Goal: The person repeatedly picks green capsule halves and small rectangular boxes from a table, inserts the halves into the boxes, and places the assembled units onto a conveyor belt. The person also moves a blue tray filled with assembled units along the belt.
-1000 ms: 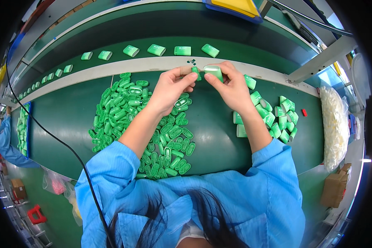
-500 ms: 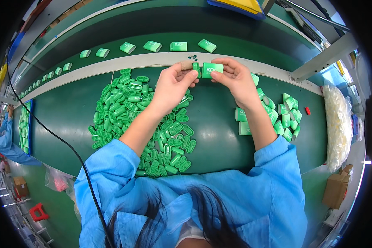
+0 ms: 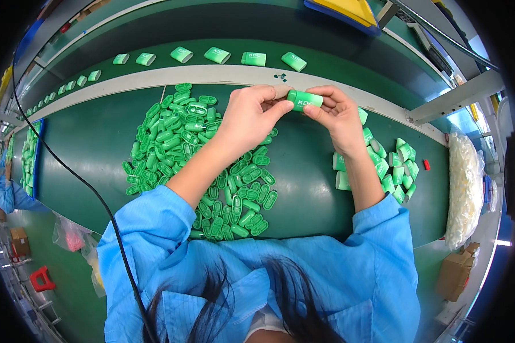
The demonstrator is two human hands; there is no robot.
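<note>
Above the far side of the bench, both my hands meet at one green plastic casing (image 3: 308,100) with pale lettering. A darker green oval end cap (image 3: 292,96) sits against its left end; whether it is fully seated I cannot tell. My left hand (image 3: 250,114) is closed, thumb and fingers pinching at the cap end. Around the right end of the casing, my right hand (image 3: 339,117) is closed too. Below and left of my left hand spreads a large heap of green oval caps (image 3: 171,140). Beside my right forearm lies a smaller pile of green casings (image 3: 396,166).
Beyond a pale rail (image 3: 212,74), a row of green casings (image 3: 217,55) lies on a green belt. A red piece (image 3: 426,164) and a bulging clear bag (image 3: 462,188) are at the right. A black cable (image 3: 86,191) crosses the left. Another person in blue works far left.
The cap and casing, apart before, have come together end to end. My left hand has moved right toward my right hand. The whole view has shifted slightly.
</note>
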